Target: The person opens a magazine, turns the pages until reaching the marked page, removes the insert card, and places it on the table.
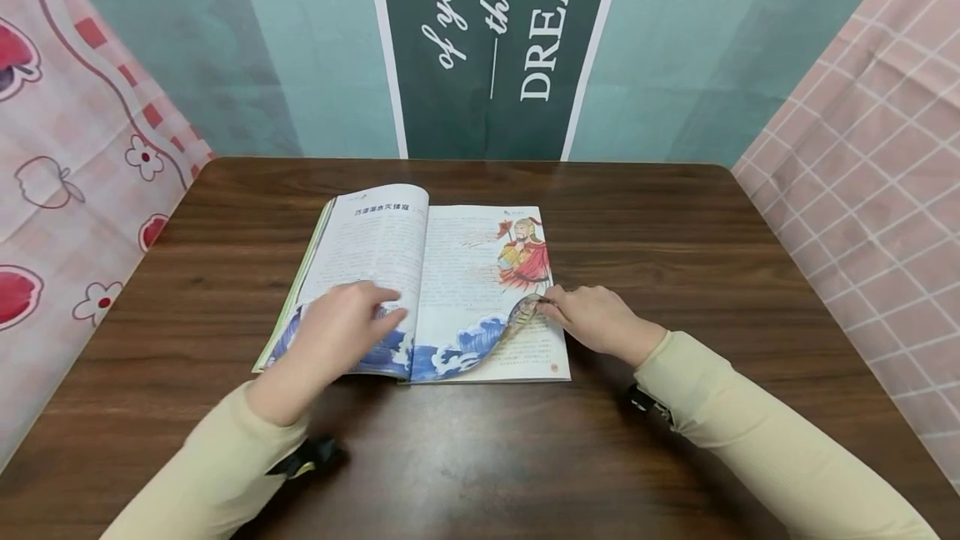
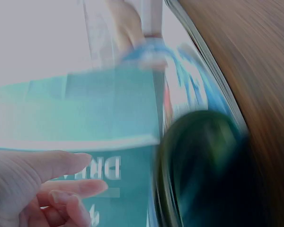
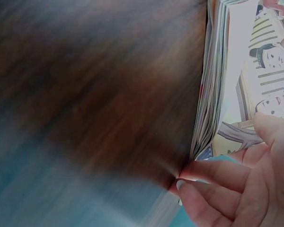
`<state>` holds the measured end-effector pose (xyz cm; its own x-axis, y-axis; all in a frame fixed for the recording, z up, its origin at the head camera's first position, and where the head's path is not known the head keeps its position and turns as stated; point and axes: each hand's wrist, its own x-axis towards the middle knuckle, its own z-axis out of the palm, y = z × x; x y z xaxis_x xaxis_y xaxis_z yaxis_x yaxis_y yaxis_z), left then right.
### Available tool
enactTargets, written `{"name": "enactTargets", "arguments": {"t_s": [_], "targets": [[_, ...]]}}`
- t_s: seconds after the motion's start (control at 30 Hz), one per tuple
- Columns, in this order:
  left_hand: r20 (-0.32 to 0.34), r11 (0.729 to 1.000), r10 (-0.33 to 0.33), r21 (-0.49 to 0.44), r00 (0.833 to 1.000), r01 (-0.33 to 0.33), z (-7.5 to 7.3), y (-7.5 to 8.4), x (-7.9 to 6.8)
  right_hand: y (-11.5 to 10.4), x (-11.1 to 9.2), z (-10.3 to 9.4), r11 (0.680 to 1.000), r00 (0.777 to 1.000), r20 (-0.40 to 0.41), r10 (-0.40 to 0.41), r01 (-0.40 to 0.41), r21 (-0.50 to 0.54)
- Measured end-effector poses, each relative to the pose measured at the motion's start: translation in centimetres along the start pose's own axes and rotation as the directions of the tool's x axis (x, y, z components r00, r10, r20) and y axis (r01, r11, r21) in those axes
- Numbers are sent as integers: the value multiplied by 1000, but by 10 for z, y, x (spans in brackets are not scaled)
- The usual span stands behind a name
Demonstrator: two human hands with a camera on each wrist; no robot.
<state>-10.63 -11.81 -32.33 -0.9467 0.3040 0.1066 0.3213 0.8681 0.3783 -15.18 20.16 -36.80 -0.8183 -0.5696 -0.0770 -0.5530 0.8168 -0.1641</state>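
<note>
An open magazine (image 1: 465, 273) with blue wave drawings along its lower edge lies on the table. My right hand (image 1: 596, 319) pinches the outer edge of a right-hand page (image 1: 517, 319), whose lower corner curls up and shows the sheet beneath. In the right wrist view, the fingers (image 3: 217, 175) are at the edge of the page stack, beside a drawing of children. Over the lower left page (image 1: 367, 257) is my left hand (image 1: 337, 327), its thumb and fingers apart and nothing between them. Whether it touches the paper, I cannot tell; the left wrist view is blurred.
The dark wooden table (image 1: 675, 232) extends round the magazine. Behind it hangs a teal cloth (image 1: 315, 48) with white lettering. Patterned pink cloths, one with fruit (image 1: 90, 190) and one with a grid (image 1: 870, 148), border the sides. Each wrist carries a black strap (image 1: 311, 457).
</note>
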Motion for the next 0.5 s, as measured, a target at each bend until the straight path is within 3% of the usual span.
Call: {"name": "enactTargets", "arguments": {"t_s": [0.23, 0.5], "targets": [[9, 987, 156, -28, 988, -156, 26, 61, 37, -1, 2, 0, 999, 998, 45, 44, -45, 14], [35, 979, 204, -28, 978, -203, 53, 91, 60, -2, 1, 0, 1000, 1000, 11, 27, -26, -17]]}}
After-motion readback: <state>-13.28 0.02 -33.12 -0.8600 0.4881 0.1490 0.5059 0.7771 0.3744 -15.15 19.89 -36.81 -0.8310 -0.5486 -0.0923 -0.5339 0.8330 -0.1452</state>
